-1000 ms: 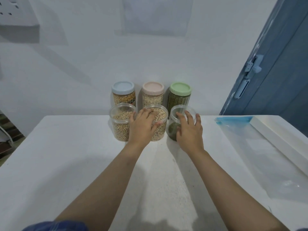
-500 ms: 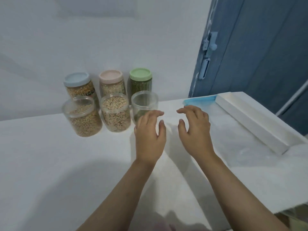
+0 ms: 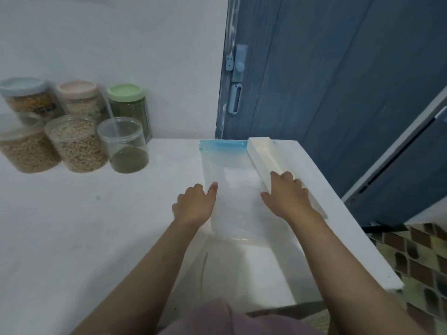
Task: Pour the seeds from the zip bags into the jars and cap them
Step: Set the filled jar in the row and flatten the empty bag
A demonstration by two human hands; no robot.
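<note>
An empty clear zip bag [image 3: 229,180] with a blue zip strip lies flat on the white table [image 3: 96,226]. My left hand [image 3: 194,204] is at the bag's left edge, its index finger touching the plastic. My right hand [image 3: 286,197] rests at the bag's right edge, fingers bent against a long white block [image 3: 266,158]. Neither hand grips anything. At the far left stand three lidless clear jars: one with tan seeds [image 3: 24,153], one with mixed pale seeds [image 3: 77,148], and one with a low layer of green seeds [image 3: 125,148].
Behind the open jars stand three capped jars with a blue lid [image 3: 23,85], a pink lid [image 3: 76,88] and a green lid [image 3: 125,93]. A blue door [image 3: 314,81] is behind the table's right end. The table's right edge drops to a tiled floor [image 3: 411,257].
Both hands left the jars and moved right onto the empty zip bag. The view has swung right, so the jars now sit at the far left.
</note>
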